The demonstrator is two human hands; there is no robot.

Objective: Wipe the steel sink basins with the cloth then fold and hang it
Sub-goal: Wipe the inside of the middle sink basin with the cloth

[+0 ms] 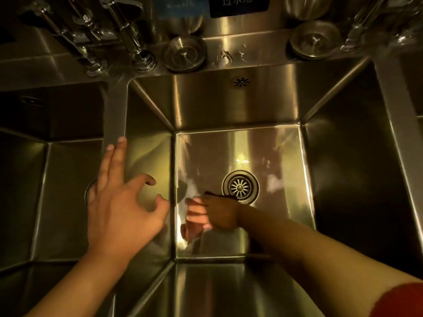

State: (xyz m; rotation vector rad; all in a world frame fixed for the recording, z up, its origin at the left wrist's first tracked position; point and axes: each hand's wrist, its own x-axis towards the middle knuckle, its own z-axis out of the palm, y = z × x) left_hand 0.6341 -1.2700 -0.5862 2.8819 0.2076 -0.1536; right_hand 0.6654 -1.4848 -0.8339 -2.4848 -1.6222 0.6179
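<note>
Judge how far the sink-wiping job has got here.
In hand: the right hand is low on the middle basin floor beside the drain; a dark edge there may be the cloth. The left hand hovers open. Nothing shows which basins are finished. Folding and hanging remain.

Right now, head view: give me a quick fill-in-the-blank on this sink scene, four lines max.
1. The right hand reaches down into the ___ basin, near its drain.
2. The ___ hand rests on the steel divider, holding nothing.
3. ___ round steel strainer baskets sit on the back ledge.
4. The sleeve on the right arm is ___.

Missing words: middle; left; two; red
</note>
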